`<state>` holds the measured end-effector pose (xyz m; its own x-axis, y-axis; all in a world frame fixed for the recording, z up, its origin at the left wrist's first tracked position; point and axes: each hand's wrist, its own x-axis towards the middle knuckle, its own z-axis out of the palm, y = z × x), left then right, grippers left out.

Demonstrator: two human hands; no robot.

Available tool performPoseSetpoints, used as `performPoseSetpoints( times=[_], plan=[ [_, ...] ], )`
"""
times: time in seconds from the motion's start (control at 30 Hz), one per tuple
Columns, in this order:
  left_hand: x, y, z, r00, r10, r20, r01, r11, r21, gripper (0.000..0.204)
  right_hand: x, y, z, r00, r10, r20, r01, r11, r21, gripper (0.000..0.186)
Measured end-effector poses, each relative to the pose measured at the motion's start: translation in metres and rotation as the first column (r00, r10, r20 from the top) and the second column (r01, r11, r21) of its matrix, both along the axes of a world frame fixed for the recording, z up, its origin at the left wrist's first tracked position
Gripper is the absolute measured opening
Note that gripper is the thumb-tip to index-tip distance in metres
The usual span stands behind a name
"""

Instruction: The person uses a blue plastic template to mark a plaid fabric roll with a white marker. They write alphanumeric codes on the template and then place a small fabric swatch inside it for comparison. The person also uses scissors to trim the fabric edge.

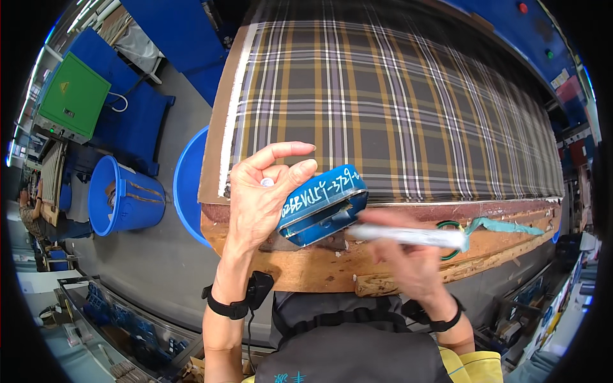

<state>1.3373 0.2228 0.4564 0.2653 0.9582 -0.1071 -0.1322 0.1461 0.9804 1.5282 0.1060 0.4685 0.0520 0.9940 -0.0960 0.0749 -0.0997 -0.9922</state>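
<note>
A blue steel cutting die (pixel 324 204), an open frame with rounded corners and white handwriting on its side, is tilted near the table's front edge. My left hand (pixel 258 191) is against the die's left end; whether it bears its weight I cannot tell. Between that hand's curled fingers shows the round end of a small white cap (pixel 267 182), while thumb and forefinger stay apart. Smeared by motion, my right hand (pixel 405 252) grips a white marker (pixel 412 237) whose left end points at the die.
Plaid fabric (pixel 332 96) covers the table beyond my hands. Green-handled scissors (pixel 451 241) and a teal strip (pixel 504 226) lie on the wooden edge (pixel 306 268) at right. Blue bins (pixel 143 201) stand left, below a green box (pixel 75 96). Another person (pixel 38 214) is at far left.
</note>
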Motion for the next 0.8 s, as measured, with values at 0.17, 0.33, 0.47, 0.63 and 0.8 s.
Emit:
performPoseSetpoints(
  times=[0.17,0.33,0.47,0.63,0.8],
  plan=[
    [0.000,-0.003,0.000,1.000,0.008,-0.018,-0.008,1.000,0.002,0.030,-0.036,-0.002,-0.041,0.995,0.095,0.003,-0.094,0.983,-0.159,0.025],
    [0.001,-0.008,0.000,0.999,0.024,-0.027,-0.023,0.999,0.037,0.031,-0.040,0.004,-0.066,0.981,0.075,0.181,-0.099,0.986,0.131,0.018],
    [0.003,-0.011,0.001,0.999,0.025,-0.045,-0.022,0.998,0.054,0.031,-0.037,0.001,-0.070,0.971,0.095,0.219,-0.120,0.987,0.104,0.017],
    [0.002,-0.013,0.000,0.998,0.036,-0.059,-0.032,0.998,0.063,0.030,-0.041,0.000,-0.070,0.973,0.109,0.204,-0.127,0.988,0.082,0.018],
    [0.001,-0.013,-0.001,0.996,0.038,-0.078,-0.032,0.997,0.069,0.030,-0.044,0.000,-0.076,0.975,0.110,0.195,-0.131,0.986,0.100,0.020]
  ],
)
